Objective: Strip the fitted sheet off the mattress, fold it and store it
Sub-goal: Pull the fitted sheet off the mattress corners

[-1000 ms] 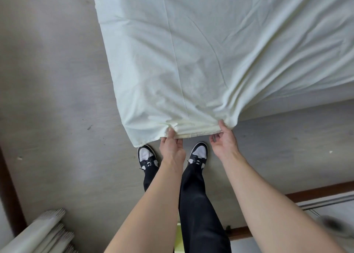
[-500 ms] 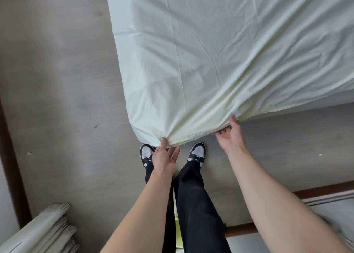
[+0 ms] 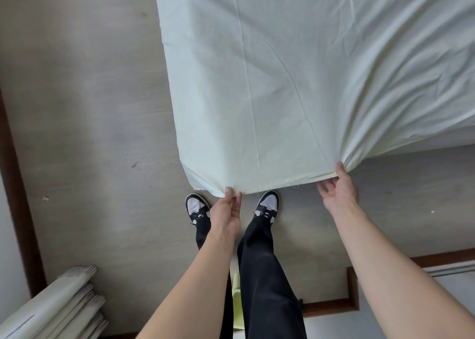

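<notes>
Hands pinch the fitted sheet (image 3: 295,81) hem, left hand (image 3: 226,214) and right hand (image 3: 339,191); no writing legible.

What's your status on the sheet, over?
Left hand pinching sheet hem. Right hand thumb on the gathered corner, fingers loose. Sheet still over mattress. Nothing in the way.

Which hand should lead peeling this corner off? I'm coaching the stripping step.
Probably the right hand: it pinches the fitted sheet where folds gather. The left hand only pinches the flat hem.
</notes>
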